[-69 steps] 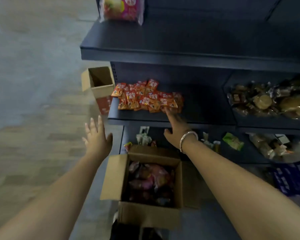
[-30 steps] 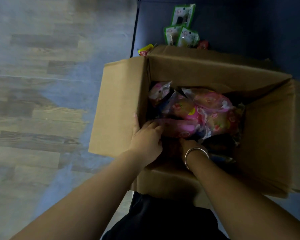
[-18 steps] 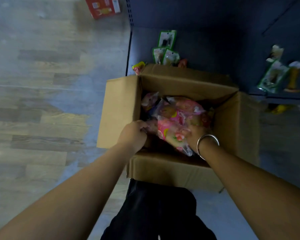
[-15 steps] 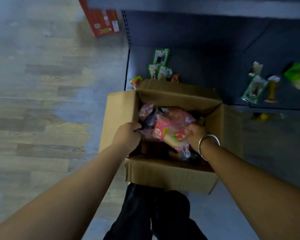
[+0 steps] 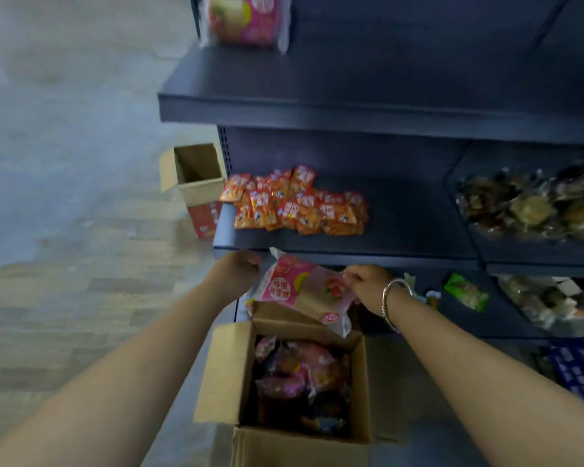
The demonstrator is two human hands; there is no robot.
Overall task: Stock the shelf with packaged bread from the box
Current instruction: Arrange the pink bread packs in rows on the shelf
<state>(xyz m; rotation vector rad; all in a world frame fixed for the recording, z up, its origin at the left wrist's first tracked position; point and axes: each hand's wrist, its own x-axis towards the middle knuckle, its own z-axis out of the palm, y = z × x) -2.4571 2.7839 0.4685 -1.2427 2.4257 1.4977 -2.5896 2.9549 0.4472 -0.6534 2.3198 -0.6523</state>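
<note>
- Bread packet [image 5: 302, 289]: lifted out of the cardboard box [image 5: 216, 372] since half a second ago; now held above its far edge, just below the middle shelf [image 5: 402, 237].
- Left hand [image 5: 235, 273]: grip pinches the packet's left end.
- Right hand [image 5: 368, 284]: grip pinches the right end; silver bangle [image 5: 390, 298] on wrist.
- Box: more pink packets inside.
- Middle shelf: orange snack packets [image 5: 294, 203].
- Top shelf [image 5: 368, 96]: one pink bread pack [image 5: 246, 18].
</note>
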